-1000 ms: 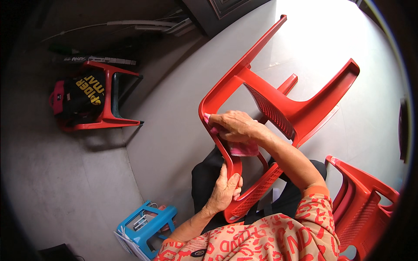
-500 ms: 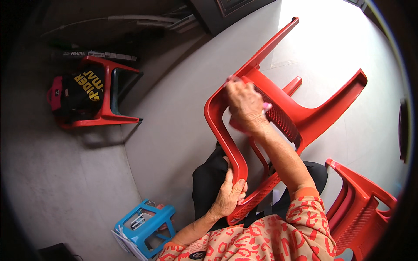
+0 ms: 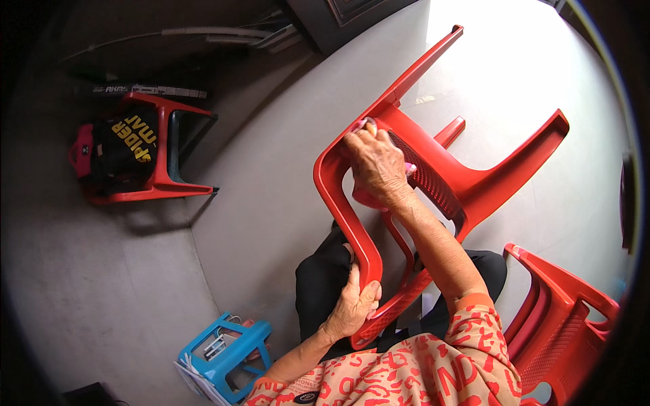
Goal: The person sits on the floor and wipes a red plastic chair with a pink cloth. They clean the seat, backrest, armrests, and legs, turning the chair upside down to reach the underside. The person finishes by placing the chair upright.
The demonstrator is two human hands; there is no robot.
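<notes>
A red plastic chair (image 3: 474, 183) lies tipped over across my lap, legs pointing up and away. My left hand (image 3: 352, 308) grips the chair's lower edge near its backrest. My right hand (image 3: 376, 159) presses a pink cloth (image 3: 362, 125) against the chair's frame near the seat's upper corner; only small bits of the cloth show around my fingers.
Another red chair (image 3: 562, 325) stands at my right. A small blue stool (image 3: 223, 352) sits on the grey floor at lower left. Farther left, a third red chair (image 3: 162, 186) carries a black and red bag (image 3: 115, 149). A dark door and pipes run along the top.
My right hand with the cloth has slid up the chair's frame from the middle of the armrest to its upper corner. The left hand has kept its grip.
</notes>
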